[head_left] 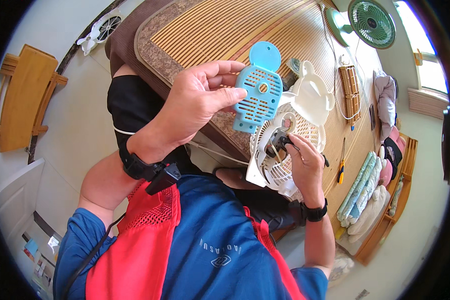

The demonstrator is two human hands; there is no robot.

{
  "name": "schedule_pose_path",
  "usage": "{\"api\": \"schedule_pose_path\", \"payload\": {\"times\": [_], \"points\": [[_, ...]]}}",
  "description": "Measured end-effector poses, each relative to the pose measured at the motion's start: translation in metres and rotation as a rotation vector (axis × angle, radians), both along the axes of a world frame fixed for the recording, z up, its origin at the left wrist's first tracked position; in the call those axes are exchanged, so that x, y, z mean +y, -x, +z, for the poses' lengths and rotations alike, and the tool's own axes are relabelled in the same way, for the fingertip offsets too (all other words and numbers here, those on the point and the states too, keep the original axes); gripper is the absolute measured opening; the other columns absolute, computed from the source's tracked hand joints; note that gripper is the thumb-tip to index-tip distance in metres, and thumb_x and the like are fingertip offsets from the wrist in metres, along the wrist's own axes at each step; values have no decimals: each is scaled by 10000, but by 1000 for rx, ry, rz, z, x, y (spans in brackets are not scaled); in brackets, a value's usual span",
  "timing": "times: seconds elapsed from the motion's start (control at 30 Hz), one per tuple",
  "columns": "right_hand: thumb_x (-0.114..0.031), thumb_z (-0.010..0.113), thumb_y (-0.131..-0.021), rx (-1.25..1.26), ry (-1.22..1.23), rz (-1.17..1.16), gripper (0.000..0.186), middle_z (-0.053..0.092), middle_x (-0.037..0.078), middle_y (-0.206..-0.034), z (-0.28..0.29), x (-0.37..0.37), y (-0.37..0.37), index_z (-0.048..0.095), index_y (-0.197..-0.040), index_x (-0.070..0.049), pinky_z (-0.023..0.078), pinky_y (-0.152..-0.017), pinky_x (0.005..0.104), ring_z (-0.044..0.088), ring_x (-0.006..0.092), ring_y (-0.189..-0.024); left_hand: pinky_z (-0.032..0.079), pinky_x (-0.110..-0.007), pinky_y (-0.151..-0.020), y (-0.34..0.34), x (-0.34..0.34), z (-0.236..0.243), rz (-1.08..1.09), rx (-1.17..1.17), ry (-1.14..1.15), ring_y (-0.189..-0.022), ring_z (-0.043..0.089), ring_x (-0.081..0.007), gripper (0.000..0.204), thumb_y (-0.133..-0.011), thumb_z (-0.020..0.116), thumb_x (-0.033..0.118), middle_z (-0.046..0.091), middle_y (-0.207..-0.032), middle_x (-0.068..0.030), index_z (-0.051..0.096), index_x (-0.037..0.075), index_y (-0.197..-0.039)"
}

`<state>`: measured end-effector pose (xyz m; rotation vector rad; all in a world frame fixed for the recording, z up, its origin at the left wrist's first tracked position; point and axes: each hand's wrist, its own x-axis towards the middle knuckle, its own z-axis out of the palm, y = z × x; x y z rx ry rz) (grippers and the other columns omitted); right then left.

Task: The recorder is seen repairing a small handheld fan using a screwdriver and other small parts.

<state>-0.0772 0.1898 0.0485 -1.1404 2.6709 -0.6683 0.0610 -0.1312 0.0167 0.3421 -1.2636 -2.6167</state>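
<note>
My left hand [197, 97] pinches a light blue plastic vented cover [251, 96], held up between thumb and fingers. The cover has slots, a round hole near its middle and a round tab on top. Lower and to the right, my right hand [307, 162] has its fingers closed on a small dark motor [276, 143]. This motor sits at the white fan grille [256, 171], which rests at the edge of the matted bed. Just behind the grille lies a white bear-shaped plastic shell [313, 101]. My right fingertips partly hide the motor.
A screwdriver [341, 172] with a yellow and black handle lies on the bamboo mat [210, 37]. Farther back are a green fan [372, 22], a wooden slatted piece [350, 92] and rolled bedding [357, 185]. White fan blades [89, 42] and a wooden stool [27, 97] stand on the left.
</note>
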Motion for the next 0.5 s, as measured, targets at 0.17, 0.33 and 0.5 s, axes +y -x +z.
{"api": "schedule_pose_path", "payload": {"times": [0.17,0.33,0.5], "points": [[-12,822,-1044,-85,4,-104,266,867,182,-1251,3,2,0,839,-1305,32,638,-1012,354,839,263,-1128,681,-334,-1007,3,-5,-7,7,3,-13,-1189,806,-183,536,-1128,745,37,799,-1393,-162,578,-72,-1626],[-38,841,-1014,-55,-71,-63,246,864,187,-1248,13,2,2,847,-1254,13,651,-999,417,842,349,-1132,678,-326,-991,7,-6,-11,19,1,-30,-1176,805,-175,530,-1127,748,43,805,-1380,-150,590,-65,-1621],[-47,846,-1005,20,-108,-55,229,864,180,-1239,22,-3,0,851,-1229,-2,654,-989,422,842,354,-1115,673,-318,-978,9,-8,-13,21,-13,-12,-1162,805,-170,529,-1124,750,46,806,-1379,-150,595,-64,-1617]]}}
